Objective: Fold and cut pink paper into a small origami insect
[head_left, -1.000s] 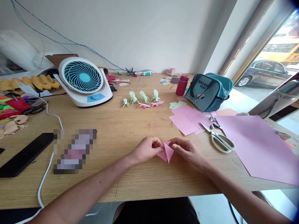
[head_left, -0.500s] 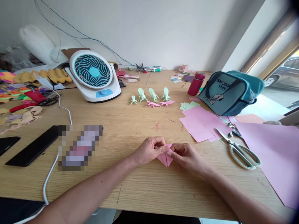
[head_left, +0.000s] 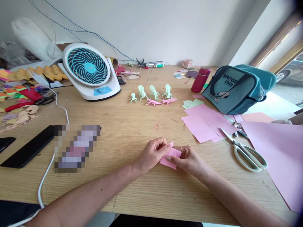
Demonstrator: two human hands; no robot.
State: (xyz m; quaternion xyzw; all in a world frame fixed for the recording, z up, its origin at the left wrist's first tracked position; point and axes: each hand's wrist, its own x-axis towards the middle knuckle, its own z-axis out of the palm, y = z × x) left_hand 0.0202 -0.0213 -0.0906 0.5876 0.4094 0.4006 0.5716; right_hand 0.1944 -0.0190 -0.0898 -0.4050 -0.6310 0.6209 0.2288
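A small folded piece of pink origami paper [head_left: 174,153] is pinched between both hands near the front of the wooden table. My left hand [head_left: 155,153] grips its upper left side, fingers curled behind and thumb on top. My right hand [head_left: 189,160] holds the right side, with the thumb lying across the front face. The fingertips behind the paper are hidden. Farther back stand several light green folded paper figures [head_left: 154,92], with two pink folded figures [head_left: 169,101] in front of them.
Scissors [head_left: 246,151] lie to the right beside pink sheets [head_left: 200,127] and a larger pink sheet [head_left: 279,151]. Behind are a red bottle [head_left: 200,80] and a teal bag [head_left: 233,90]. A fan [head_left: 91,72], a white cable [head_left: 44,176] and a pixelated patch [head_left: 79,146] are left.
The pink paper has gone from a pointed diamond shape to a flap-opened, more irregular shape in my hands. My right thumb has moved lower across it. The view has shifted slightly.
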